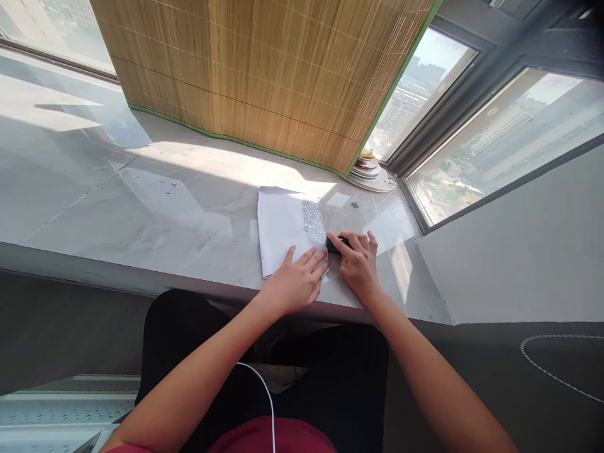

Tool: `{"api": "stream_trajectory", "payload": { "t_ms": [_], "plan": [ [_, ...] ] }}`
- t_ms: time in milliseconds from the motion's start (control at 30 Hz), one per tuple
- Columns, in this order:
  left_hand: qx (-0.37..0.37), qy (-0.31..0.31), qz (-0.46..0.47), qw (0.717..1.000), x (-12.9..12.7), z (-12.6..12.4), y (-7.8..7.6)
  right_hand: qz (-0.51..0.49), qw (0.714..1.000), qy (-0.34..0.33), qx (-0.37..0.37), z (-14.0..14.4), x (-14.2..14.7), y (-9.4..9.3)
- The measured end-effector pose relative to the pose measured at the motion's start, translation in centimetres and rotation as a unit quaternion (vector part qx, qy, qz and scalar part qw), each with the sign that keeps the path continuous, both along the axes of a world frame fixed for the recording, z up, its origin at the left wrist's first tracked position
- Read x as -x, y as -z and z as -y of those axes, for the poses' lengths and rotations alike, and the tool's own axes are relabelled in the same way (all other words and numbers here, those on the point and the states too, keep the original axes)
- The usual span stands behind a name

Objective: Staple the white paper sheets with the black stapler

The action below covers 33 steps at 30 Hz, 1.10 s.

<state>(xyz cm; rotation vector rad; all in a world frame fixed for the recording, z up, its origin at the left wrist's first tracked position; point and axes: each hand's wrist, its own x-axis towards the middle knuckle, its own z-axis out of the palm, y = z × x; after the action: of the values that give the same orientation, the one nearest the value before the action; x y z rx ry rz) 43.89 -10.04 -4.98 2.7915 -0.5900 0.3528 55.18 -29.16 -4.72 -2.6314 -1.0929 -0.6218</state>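
Note:
A white stack of paper (283, 226) lies on the marble windowsill, its upper right part covered with rows of small dark marks that look like staples. My left hand (298, 277) rests flat on the paper's lower right part, fingers stretched out. At the paper's right edge, my right hand (359, 264) is closed around a small black stapler (334, 244), mostly covered by the fingers. Just beyond that hand lie two short dark staple strips (355, 205) and a small white piece of paper (338, 200).
A bamboo blind (264, 75) with green edging hangs over the back of the sill (198, 245). Stacked plates (372, 179) stand in the corner by the window. Loose staples (174, 184) are scattered at left. A white cable (264, 387) crosses my lap.

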Motion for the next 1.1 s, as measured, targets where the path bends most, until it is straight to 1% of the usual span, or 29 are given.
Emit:
{"api": "stream_trajectory", "payload": {
  "t_ms": [100,167,267,400,533,600,667,700,767,800,833,867,900,933,967,1000,1033,1100],
  "plan": [
    [-0.008,-0.004,0.002,1.000,0.0,0.0,-0.1,0.010,1.000,0.005,0.018,-0.2,0.1,0.0],
    [-0.010,-0.004,0.001,1.000,0.1,0.0,-0.1,0.014,1.000,0.011,0.007,-0.1,0.2,0.0],
    [-0.010,-0.001,-0.006,1.000,0.0,-0.1,-0.2,0.017,0.997,0.053,-0.046,0.2,0.1,0.1],
    [-0.013,0.004,-0.013,1.000,-0.1,-0.3,0.0,0.010,0.981,0.138,-0.139,0.5,-0.3,0.3],
    [-0.008,0.007,-0.006,1.000,0.0,0.1,0.4,-0.004,0.966,0.177,-0.188,0.6,-0.9,0.7],
    [0.007,0.002,0.012,1.000,0.3,0.3,-0.2,-0.020,0.958,0.194,-0.208,1.0,-1.2,0.9],
    [0.049,-0.027,0.046,0.997,0.6,-0.5,-1.5,-0.044,0.948,0.210,-0.233,1.5,-1.5,0.9],
    [0.079,-0.050,0.065,0.993,0.6,-1.5,-2.4,-0.054,0.944,0.215,-0.245,1.7,-1.6,0.8],
    [0.138,-0.102,0.091,0.981,0.5,-5.1,-4.1,-0.056,0.936,0.219,-0.271,1.6,-1.6,0.3],
    [0.150,-0.134,0.098,0.975,0.3,-7.5,-4.8,-0.049,0.932,0.216,-0.286,1.2,-1.5,-0.1],
    [0.145,-0.181,0.102,0.967,0.1,-10.3,-5.1,-0.041,0.929,0.210,-0.303,0.5,-1.3,-0.5],
    [0.129,-0.241,0.094,0.957,-0.2,-13.1,-5.2,-0.036,0.926,0.200,-0.319,-0.5,-1.1,-1.0],
    [0.105,-0.300,0.071,0.946,-0.5,-16.0,-4.9,-0.038,0.924,0.184,-0.332,-1.9,-0.8,-1.3],
    [0.074,-0.344,0.033,0.936,-0.7,-18.6,-4.3,-0.049,0.925,0.164,-0.339,-3.5,-0.4,-1.6],
    [0.042,-0.371,-0.012,0.928,-0.8,-20.9,-3.6,-0.068,0.927,0.142,-0.341,-5.4,-0.1,-1.8],
    [0.016,-0.378,-0.046,0.924,-0.9,-22.7,-2.7,-0.091,0.929,0.122,-0.338,-7.3,0.3,-1.9],
    [-0.001,-0.373,-0.073,0.925,-0.9,-24.0,-1.9,-0.114,0.930,0.107,-0.333,-9.3,0.6,-1.9],
    [-0.018,-0.385,-0.093,0.918,-1.0,-25.4,-0.5,-0.157,0.930,0.095,-0.318,-12.9,1.0,-1.7]
  ]
}}
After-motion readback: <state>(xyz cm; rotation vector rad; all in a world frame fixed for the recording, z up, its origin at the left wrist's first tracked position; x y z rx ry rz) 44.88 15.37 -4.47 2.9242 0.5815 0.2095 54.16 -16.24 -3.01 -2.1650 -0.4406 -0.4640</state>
